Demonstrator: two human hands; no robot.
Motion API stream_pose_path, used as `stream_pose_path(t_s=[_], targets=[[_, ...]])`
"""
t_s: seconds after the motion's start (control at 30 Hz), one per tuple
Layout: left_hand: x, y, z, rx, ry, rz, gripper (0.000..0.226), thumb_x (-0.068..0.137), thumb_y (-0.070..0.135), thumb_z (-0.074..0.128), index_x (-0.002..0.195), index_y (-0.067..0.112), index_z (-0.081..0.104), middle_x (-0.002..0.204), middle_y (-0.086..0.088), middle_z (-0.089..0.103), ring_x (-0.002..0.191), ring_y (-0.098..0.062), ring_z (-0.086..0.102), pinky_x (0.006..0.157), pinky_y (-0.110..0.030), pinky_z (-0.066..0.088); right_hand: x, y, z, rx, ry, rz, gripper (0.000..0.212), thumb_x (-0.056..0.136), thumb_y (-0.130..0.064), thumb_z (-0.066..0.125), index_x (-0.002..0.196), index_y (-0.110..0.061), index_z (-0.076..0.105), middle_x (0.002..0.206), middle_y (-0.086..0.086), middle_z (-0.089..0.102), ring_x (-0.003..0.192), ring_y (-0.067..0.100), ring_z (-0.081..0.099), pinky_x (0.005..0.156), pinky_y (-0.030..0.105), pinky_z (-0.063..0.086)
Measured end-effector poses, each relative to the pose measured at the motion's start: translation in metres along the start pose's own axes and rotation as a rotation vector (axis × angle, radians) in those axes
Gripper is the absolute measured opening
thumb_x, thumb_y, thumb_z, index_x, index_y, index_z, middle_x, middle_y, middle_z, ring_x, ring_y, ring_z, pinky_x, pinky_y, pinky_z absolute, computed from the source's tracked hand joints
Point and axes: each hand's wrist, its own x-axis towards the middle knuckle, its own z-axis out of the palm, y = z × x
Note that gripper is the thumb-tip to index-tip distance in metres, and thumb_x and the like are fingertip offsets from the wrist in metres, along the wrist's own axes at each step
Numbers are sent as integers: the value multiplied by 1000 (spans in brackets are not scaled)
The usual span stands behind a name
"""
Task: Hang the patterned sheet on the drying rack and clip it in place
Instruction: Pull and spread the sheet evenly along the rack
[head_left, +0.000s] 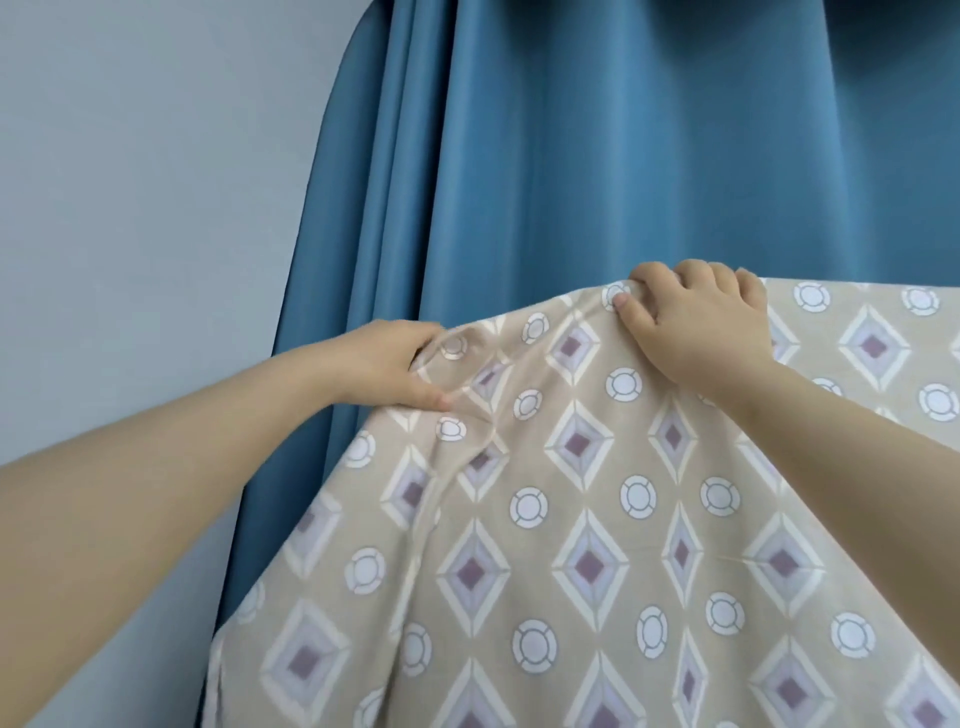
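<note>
At two o'clock the right hand (698, 322) grips the patterned sheet (571, 519) along its top fold; at nine o'clock the left hand (395, 364) pinches its edge. Hanging step in hand, rack hidden; next, I judge, the fold wants levelling before clipping.

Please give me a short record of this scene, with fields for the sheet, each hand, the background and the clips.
sheet: beige cotton sheet with diamond and circle print, draped, top edge raised
left hand: pinches the sheet's left edge
right hand: grips the top fold
background: blue pleated curtain, grey wall
clips: none visible
rack: hidden
</note>
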Motion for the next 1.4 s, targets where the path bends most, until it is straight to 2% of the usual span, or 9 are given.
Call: stream_pose_path(t_s=[0.2, 0.43, 0.53, 0.73, 0.83, 1.0, 1.17, 1.3, 1.4], targets=[[0, -1, 1, -24, 212, -175, 13, 93, 21, 52, 88, 13, 62, 71, 4, 53, 65, -14, 48, 52, -22, 34, 0, -1, -1, -3, -8, 3, 43, 95, -52, 27, 125, -28, 47, 129, 8, 48, 129, 27, 33, 113, 43, 11], [-12, -10, 12, -132, 302, -260, 34, 79, 39, 71, 66, 14, 53, 65, 2, 53, 62, -13, 48, 50, -22, 35, -5, -11, 0, 1, -9, 44, 39, 94, -40, 35, 127, -24, 46, 134, 10, 41, 130, 29, 28, 108, 44, 16], [-15, -6, 4, -453, 371, -255, 32, 81, 36, 70, 63, 14, 57, 62, 0, 56, 59, -14, 50, 54, -22, 41, -18, -31, 2, -23, 9, -166, 44, 92, -40, 41, 135, -33, 39, 147, 1, 32, 138, 27, 20, 110, 44, 12], [-29, 10, 2, -1097, -201, -186, 30, 96, 25, 47, 70, 12, 57, 57, 0, 58, 47, -10, 54, 48, -18, 48, -24, -58, 8, -20, -213, -568, 31, 92, -19, 38, 114, -32, 55, 114, -10, 58, 119, 16, 39, 105, 33, 16], [-30, 6, 24, -894, -272, -246, 9, 96, 19, 51, 96, 14, 58, 78, -1, 68, 64, -12, 65, 60, -26, 55, -25, -48, 7, 55, -201, -540, 26, 92, -17, 41, 108, -29, 59, 105, -10, 60, 116, 15, 41, 107, 28, 13], [-35, 26, 73, -739, -596, -203, 36, 89, 18, 59, 124, 14, 52, 116, -3, 67, 104, -17, 65, 92, -44, 52, -34, -42, 6, 78, -201, -520, 26, 88, -16, 45, 104, -27, 62, 103, -11, 59, 119, 11, 40, 103, 29, 16], [-34, 51, 83, -962, -535, -189, 32, 96, 24, 50, 119, 4, 57, 105, -4, 67, 90, -15, 66, 83, -34, 56, -36, -43, 8, 54, -198, -512, 29, 88, -13, 43, 106, -25, 62, 108, -9, 61, 123, 13, 39, 101, 31, 18], [-30, 44, 68, -1344, -380, -304, 70, 80, 68, 43, 124, 14, 53, 120, -12, 63, 103, -26, 65, 81, -48, 55, -38, -45, 9, 34, -158, -501, 27, 89, -17, 42, 105, -26, 61, 108, -9, 61, 121, 13, 40, 98, 30, 19], [-40, 41, 57, -1030, -477, -194, 52, 79, 57, 55, 109, 16, 60, 107, -8, 69, 95, -19, 69, 85, -46, 54, -38, -49, 11, 36, -167, -485, 26, 89, -17, 42, 104, -26, 61, 106, -8, 61, 119, 15, 40, 96, 30, 19]])
